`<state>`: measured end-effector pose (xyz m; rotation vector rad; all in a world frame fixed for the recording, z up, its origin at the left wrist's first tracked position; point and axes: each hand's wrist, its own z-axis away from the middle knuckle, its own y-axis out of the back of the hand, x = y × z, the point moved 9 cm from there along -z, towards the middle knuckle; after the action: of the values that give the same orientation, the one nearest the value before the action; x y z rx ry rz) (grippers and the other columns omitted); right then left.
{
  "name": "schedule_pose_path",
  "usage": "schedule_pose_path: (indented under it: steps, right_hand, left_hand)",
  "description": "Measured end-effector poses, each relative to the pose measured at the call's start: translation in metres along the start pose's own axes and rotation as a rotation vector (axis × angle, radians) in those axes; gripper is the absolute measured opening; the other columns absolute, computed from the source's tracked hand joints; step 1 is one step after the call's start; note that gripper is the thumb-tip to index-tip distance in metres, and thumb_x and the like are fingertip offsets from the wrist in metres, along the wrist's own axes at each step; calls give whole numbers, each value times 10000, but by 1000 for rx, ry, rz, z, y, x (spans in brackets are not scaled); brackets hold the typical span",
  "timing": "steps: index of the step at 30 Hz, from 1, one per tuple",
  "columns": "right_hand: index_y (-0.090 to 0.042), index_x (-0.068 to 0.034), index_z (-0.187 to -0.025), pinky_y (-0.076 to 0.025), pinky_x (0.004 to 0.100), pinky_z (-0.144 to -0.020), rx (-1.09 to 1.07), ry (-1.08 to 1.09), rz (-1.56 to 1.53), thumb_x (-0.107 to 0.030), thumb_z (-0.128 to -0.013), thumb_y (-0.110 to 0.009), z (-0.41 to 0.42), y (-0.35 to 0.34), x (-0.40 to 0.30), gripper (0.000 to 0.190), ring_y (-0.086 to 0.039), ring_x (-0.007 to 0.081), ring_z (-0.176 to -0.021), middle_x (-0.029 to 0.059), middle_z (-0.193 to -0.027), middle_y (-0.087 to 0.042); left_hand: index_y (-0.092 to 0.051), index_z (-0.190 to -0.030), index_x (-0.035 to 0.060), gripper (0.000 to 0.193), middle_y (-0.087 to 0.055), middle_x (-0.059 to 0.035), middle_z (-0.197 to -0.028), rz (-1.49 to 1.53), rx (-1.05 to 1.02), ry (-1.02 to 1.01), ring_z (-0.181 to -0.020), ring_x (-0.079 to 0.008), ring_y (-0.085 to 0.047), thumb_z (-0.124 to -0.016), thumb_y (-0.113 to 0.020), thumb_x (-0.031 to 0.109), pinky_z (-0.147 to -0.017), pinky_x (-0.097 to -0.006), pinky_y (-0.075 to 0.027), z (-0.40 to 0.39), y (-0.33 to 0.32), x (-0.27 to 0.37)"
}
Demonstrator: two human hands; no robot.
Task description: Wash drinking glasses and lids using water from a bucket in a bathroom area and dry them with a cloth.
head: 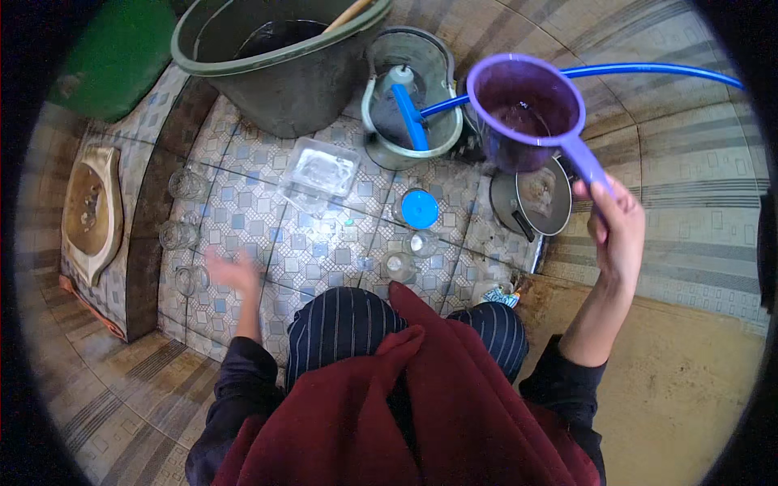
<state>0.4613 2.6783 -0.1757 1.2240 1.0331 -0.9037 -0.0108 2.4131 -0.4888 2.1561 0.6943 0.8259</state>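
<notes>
My right hand (619,223) grips the handle of a purple plastic water dipper (516,146), raised in front of a metal pot (507,203). A little liquid seems to lie in the dipper. My left hand (233,270), blurred, has its fingers apart and looks bare of any object. Nearest to it stand three clear glass jars (188,183) (178,235) (191,279) along the left step. On the wet tiled floor (328,261) ahead are a clear plastic container (322,170), a jar with a blue lid (419,208) and two small glass vessels (423,243) (399,266).
Behind stand a large dark tub (292,97) and a grey bucket (407,159) with a blue T-shaped tool (410,118) in it. A squat toilet (91,212) sits on the left step. A printed packet (501,296) lies by my knee.
</notes>
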Motion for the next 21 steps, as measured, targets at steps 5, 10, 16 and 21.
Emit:
schedule_pose_path:
  steps: [5, 10, 16, 21]
  right_hand:
    - [-564, 27, -927, -226, 126, -334, 167, -151, -59, -118, -752, -584, 44, 42, 61, 228, -328, -10, -379, 42, -720, -611]
    - [-571, 16, -928, -300, 132, -362, 247, -225, 13, -99, -737, -599, 61, 52, 99, 224, -419, 0, -444, 42, -730, -614]
    - [-579, 35, -913, -331, 167, -379, 301, -202, 103, -63, -707, -629, 70, 62, 117, 233, -418, 25, -435, -8, -623, -542]
    - [-602, 4, -892, -429, 252, -492, 283, -134, 480, -82, -650, -656, 75, 63, 99, 263, -551, 131, -515, 88, -615, -585]
  left_hand:
    - [-400, -1140, 30, 677, -448, -177, -1112, 814, -1310, -566, -1063, -320, -403, -520, -660, 107, -908, -354, -315, 174, -69, 222]
    - [-455, -1087, 46, 695, -538, -142, -1003, 967, -1395, -692, -951, -276, -513, -465, -731, 189, -821, -328, -401, 213, -74, 277]
    - [-491, -1002, 38, 625, -555, -138, -941, 863, -1480, -645, -872, -292, -543, -458, -717, 249, -776, -342, -428, 183, -41, 303]
    - [-433, -1065, 74, 658, -577, -100, -865, 979, -1617, -618, -755, -278, -566, -482, -702, 220, -691, -317, -450, 143, -12, 397]
